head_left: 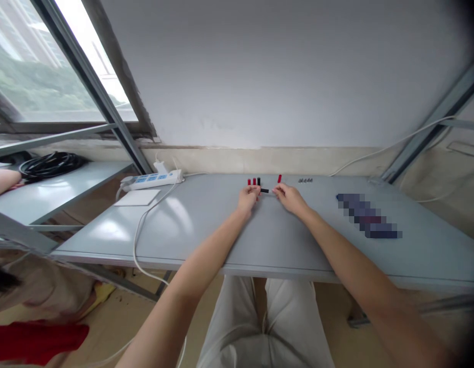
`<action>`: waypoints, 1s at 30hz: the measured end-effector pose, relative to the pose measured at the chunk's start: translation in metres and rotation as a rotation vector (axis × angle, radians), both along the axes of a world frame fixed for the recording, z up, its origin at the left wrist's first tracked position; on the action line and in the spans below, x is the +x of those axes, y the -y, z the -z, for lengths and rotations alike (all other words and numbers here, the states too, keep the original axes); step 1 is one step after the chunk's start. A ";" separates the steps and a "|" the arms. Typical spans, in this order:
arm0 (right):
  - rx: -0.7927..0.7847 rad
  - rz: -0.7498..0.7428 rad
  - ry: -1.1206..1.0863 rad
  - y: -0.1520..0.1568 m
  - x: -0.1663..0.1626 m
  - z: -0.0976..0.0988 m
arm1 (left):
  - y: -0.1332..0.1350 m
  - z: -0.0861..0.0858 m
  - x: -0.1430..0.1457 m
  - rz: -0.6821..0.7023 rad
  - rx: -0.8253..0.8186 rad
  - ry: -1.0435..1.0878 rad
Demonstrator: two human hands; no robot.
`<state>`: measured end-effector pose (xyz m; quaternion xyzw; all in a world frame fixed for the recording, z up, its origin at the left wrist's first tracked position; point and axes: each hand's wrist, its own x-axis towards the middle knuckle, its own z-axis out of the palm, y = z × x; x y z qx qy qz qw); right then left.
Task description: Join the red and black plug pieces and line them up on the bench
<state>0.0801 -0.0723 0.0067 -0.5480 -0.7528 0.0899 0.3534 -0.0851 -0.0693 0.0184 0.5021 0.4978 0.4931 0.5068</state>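
Both my hands reach to the far side of a grey table (206,225). My left hand (247,197) is closed in a pinch on one end of a small black piece (264,190). My right hand (288,197) is closed too, its fingertips at the piece's other end. Just behind my left hand stand two small red pieces (251,181) and a black one (259,181). One more red piece (279,178) stands behind my right hand. A short row of tiny dark metal parts (305,180) lies further right.
A white power strip (152,180) with a cable running off the table's front edge lies at the far left, beside a flat white pad (137,197). A blurred dark object (369,215) lies at the right. Black coiled cable (49,163) rests on the neighbouring table, where another person's arm (3,181) shows.
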 end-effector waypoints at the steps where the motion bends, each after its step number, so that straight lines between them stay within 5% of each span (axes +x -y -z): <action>1: 0.001 -0.022 -0.003 0.000 0.000 0.001 | -0.001 0.001 0.000 -0.004 -0.002 0.001; 12: -0.020 -0.108 0.086 -0.002 0.003 0.006 | -0.001 0.006 0.001 0.036 0.005 -0.023; 22: -0.001 0.060 0.213 -0.001 0.009 0.007 | -0.012 0.012 0.000 -0.087 0.089 -0.035; 30: -0.121 -0.151 -0.096 -0.001 0.004 0.005 | -0.001 0.010 0.008 0.180 0.189 -0.130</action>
